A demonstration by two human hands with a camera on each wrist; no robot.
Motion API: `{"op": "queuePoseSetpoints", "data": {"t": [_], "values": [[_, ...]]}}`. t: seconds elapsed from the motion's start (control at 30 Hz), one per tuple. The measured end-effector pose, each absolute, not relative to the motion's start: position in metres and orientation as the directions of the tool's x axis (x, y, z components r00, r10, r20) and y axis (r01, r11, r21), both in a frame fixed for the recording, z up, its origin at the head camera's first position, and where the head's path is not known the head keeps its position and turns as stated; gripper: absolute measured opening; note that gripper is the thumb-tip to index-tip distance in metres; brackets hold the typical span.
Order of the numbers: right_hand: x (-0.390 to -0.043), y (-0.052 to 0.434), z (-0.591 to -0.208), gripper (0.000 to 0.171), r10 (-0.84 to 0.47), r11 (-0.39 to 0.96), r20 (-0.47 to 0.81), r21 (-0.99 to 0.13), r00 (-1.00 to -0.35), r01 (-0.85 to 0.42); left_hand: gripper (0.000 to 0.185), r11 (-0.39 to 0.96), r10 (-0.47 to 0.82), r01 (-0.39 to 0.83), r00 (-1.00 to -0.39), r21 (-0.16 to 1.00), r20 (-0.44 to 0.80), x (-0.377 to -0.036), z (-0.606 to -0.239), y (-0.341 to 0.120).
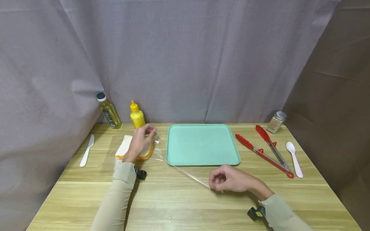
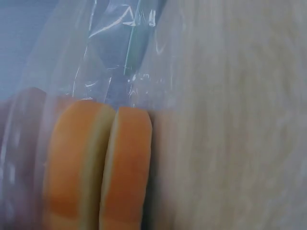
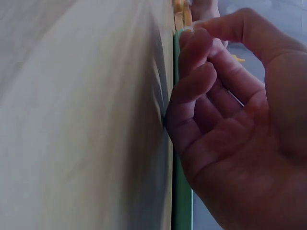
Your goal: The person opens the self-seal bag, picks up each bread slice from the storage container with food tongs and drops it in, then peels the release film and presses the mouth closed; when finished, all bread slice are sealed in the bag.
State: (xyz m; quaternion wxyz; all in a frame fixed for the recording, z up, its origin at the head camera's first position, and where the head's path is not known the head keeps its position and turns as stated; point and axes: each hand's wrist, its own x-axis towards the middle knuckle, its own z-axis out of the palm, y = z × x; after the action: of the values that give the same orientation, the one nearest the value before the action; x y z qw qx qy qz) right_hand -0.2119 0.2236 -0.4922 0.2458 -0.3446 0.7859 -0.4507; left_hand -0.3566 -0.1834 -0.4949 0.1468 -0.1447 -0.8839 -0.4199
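From the head view we see our left hand [image 1: 140, 140] pinching the clear bag [image 1: 157, 148] of bread slices [image 2: 98, 167] left of the green tray [image 1: 202, 144]. Our right hand [image 1: 229, 179], fingers curled, pinches a clear strip [image 1: 190, 175] on the surface. Only the left wrist view shows two crusts — side by side.

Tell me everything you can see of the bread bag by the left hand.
The bread bag is clear, thin plastic, lying flat on the wooden table left of the green tray, in front of the yellow squeeze bottle. Inside lie white bread slices with orange-brown crusts, side by side. The left hand pinches the bag's crumpled open end. A clear strip runs from it toward the right hand, which pinches its far end.
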Motion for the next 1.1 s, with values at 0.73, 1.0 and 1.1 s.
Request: {"op": "queuePoseSetpoints", "data": {"t": [0.73,1.0,1.1], "values": [[-0.209,0.268,-0.488,0.006,-0.691,0.421,-0.072,-0.849,-0.719,-0.319,0.013,0.572,0.146,0.386,-0.916,0.723,0.373,-0.359,-0.495,-0.186],[-0.208,0.284,-0.485,0.005,-0.407,0.629,-0.032,-0.734,-0.913,-0.255,0.012,0.578,0.14,0.366,-0.925,0.729,0.353,-0.355,-0.491,-0.186],[-0.208,0.288,-0.482,0.007,-0.365,0.685,-0.048,-0.69,-0.93,-0.233,0.015,0.579,0.145,0.368,-0.925,0.727,0.352,-0.354,-0.49,-0.185]]}}
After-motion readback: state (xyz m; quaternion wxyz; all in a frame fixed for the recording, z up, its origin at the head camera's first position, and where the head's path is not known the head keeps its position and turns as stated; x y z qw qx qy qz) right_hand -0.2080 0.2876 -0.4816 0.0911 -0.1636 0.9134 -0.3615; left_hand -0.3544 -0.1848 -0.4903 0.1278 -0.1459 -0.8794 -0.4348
